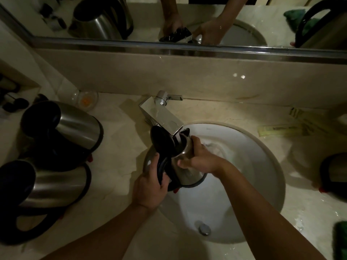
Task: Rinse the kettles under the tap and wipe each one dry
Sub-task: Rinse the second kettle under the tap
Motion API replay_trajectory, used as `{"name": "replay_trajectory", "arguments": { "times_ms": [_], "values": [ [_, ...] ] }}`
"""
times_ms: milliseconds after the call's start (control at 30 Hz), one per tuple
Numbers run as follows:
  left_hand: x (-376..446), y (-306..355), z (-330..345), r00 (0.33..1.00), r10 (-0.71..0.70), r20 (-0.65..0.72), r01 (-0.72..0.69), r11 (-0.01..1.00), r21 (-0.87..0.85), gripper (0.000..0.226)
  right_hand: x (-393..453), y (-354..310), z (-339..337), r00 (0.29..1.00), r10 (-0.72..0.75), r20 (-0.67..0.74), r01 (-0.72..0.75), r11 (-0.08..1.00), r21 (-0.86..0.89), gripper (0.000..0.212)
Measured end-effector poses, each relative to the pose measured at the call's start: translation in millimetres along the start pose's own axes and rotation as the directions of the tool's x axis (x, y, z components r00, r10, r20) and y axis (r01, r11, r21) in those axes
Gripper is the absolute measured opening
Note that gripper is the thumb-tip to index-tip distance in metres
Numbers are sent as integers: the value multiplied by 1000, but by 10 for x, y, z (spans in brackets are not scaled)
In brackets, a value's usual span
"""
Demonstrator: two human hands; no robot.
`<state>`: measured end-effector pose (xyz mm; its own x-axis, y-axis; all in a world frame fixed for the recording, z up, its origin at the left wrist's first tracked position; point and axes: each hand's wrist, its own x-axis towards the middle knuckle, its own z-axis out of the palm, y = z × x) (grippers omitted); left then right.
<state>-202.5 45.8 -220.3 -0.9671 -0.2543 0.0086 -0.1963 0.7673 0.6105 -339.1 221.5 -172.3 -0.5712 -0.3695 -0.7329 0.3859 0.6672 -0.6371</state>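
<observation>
A steel kettle [185, 174] with a black handle and an open black lid [162, 140] is held tilted over the white basin [244, 184], its mouth under the chrome tap [163, 117]. Water runs from the spout into it. My left hand [150, 188] grips the black handle. My right hand [199, 156] clasps the steel body near the rim. Two more steel kettles [75, 126] [52, 186] stand on the counter at the left. Another kettle [334, 169] shows at the right edge. A green cloth [340, 239] lies at the lower right corner.
A mirror [169, 19] runs along the back wall and reflects my hands and the kettles. A glass dish [85, 100] sits left of the tap. Paper sachets [281, 128] lie on the wet marble counter at the right. The drain plug [203, 228] is at the basin's front.
</observation>
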Motion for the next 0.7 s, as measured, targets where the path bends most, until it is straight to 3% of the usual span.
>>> {"name": "replay_trajectory", "arguments": {
  "times_ms": [100, 167, 233, 367, 433, 567, 633, 700],
  "values": [
    [11, -38, -2, 1000, 7, 26, -7, 1000, -8, 77, -142, -392, -272, 977, -90, -195, 134, 965, 225, 86],
    [10, -56, -13, 999, 5, 37, -3, 999, -43, 68, -183, -796, -480, 916, -195, -351, 288, 929, 234, 72],
    [15, -60, -20, 999, -22, 49, 26, 997, -78, 50, -182, -1182, -568, 880, -302, -367, 368, 922, 125, 63],
    [22, -86, 16, 1000, -1, 30, 1, 1000, 20, 29, -93, -1430, -409, 893, -341, -293, 315, 940, -134, 58],
    [19, -110, 29, 998, -3, 56, 0, 999, 51, 28, -83, -1310, -321, 876, -343, -339, 327, 939, -107, 49],
    [52, -112, -19, 989, -36, 144, 20, 993, 114, 23, -176, -1162, -336, 869, -294, -399, 375, 917, 140, 27],
    [58, -108, -51, 979, -26, 200, 5, 995, 104, 28, -285, -1105, -347, 877, -303, -372, 382, 911, 158, 30],
    [62, -108, -86, 968, 22, 249, -51, 993, 109, 27, -441, -933, -271, 941, -230, -248, 263, 958, 111, 65]
  ]
}}
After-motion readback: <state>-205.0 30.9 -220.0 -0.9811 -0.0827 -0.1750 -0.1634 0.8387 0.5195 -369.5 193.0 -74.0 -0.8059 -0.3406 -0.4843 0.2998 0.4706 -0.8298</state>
